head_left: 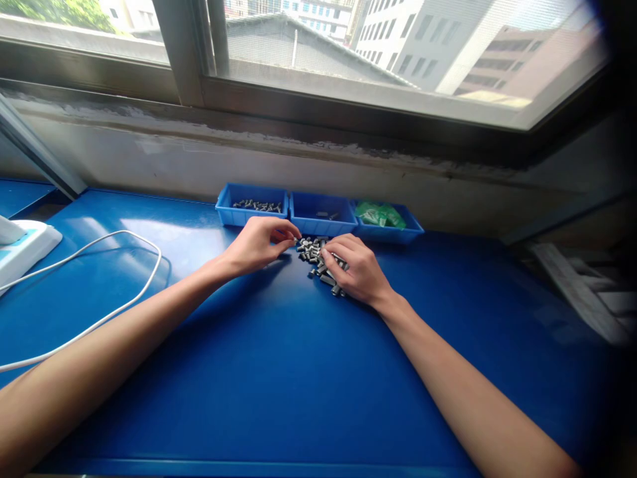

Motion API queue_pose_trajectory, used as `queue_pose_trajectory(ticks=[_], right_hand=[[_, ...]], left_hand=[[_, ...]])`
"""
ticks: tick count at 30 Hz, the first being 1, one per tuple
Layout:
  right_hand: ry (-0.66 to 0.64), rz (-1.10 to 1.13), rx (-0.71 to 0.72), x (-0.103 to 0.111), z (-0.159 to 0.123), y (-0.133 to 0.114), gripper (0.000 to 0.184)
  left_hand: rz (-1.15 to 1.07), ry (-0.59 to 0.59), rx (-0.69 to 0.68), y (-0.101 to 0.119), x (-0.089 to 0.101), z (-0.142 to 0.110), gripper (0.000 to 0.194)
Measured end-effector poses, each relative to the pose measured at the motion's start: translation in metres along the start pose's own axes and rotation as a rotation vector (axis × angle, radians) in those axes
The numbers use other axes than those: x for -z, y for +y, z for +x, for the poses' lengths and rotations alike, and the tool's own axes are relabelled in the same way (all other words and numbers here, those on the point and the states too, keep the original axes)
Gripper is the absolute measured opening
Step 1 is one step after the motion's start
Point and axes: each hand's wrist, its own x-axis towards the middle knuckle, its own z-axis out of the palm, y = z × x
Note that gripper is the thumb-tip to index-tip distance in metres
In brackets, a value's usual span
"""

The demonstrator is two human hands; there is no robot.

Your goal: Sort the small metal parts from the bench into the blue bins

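A loose pile of small metal fasteners (310, 250), some like screws and some like short cylinders, lies on the blue table (298, 372). At the pile's left edge is my left hand (259, 242), thumb and forefinger brought close together around something too small to name. My right hand (355, 269) rests over the pile's right side, its fingers curled down among the pieces, and what they hold is hidden. Just behind the pile stand a left blue bin (226, 214) with many small screws, a middle blue bin (323, 224) with a few pieces, and a right blue bin (388, 234).
A green plastic packet (381, 214) lies in the right bin. A white cable (149, 275) loops over the table at left, near a white power strip (30, 245). Behind the bins rise a wall and a window frame (298, 106). Pale boards (577, 292) are at far right.
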Motion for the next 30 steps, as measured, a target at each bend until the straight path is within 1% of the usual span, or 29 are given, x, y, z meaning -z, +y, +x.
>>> queue_pose_trajectory(ticks=[3, 5, 8, 11, 13, 14, 19, 21, 22, 24, 27, 30], right_hand=[[0.0, 0.001, -0.007, 0.0, 0.0, 0.001, 0.018], [-0.003, -0.004, -0.006, 0.0, 0.0, 0.001, 0.017], [-0.013, -0.006, -0.007, 0.0, 0.0, 0.001, 0.017], [-0.013, 0.001, -0.009, 0.0, 0.0, 0.001, 0.017], [-0.012, 0.003, -0.007, 0.0, -0.001, 0.001, 0.018], [-0.013, 0.003, -0.007, 0.0, -0.001, 0.001, 0.018], [-0.016, 0.007, -0.012, -0.001, -0.002, 0.002, 0.018], [-0.014, 0.009, -0.008, -0.001, -0.001, 0.002, 0.019], [-0.014, 0.009, -0.006, -0.001, -0.001, 0.002, 0.019], [-0.015, 0.01, -0.006, -0.001, -0.001, 0.002, 0.02], [-0.021, 0.008, -0.013, 0.0, -0.001, 0.002, 0.021], [-0.021, 0.002, -0.018, 0.0, -0.001, 0.001, 0.02]], left_hand=[[-0.249, -0.035, 0.17, 0.003, 0.002, 0.001, 0.029], [-0.361, -0.057, 0.227, 0.003, 0.005, 0.001, 0.036], [-0.453, -0.067, 0.287, 0.002, 0.007, 0.001, 0.042], [-0.482, -0.054, 0.318, 0.004, 0.008, 0.0, 0.043], [-0.473, -0.001, 0.309, 0.005, 0.009, 0.0, 0.042], [-0.462, 0.048, 0.296, 0.006, 0.011, 0.001, 0.042], [-0.309, 0.444, 0.195, 0.002, 0.027, 0.005, 0.036], [-0.263, 0.537, 0.167, -0.001, 0.032, 0.007, 0.034], [-0.253, 0.555, 0.151, -0.002, 0.034, 0.008, 0.034], [-0.242, 0.544, 0.113, -0.002, 0.033, 0.009, 0.035], [-0.194, 0.472, 0.053, 0.004, 0.027, 0.009, 0.036], [-0.074, 0.373, -0.029, 0.008, 0.019, 0.007, 0.03]])
